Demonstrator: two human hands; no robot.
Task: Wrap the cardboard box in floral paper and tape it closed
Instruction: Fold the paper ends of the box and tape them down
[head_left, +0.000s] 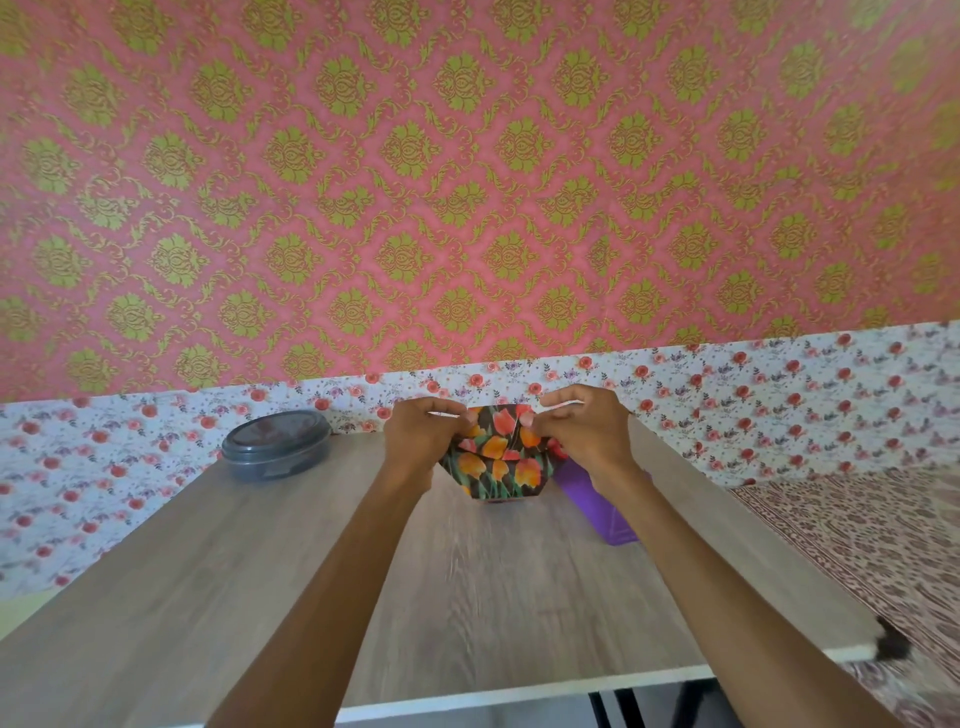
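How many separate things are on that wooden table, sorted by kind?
Parcels wrapped in dark paper with orange tulips, held between the left hand and right hand: 1
Round grey plastic containers with lids: 1
Purple plastic objects, partly hidden by the right arm: 1
Total: 3

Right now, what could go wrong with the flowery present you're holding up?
The left hand and right hand pinch only the top flaps of the floral paper, above the table. No tape shows there, so the folds might spring open. The paper could tear, or the box slip out.
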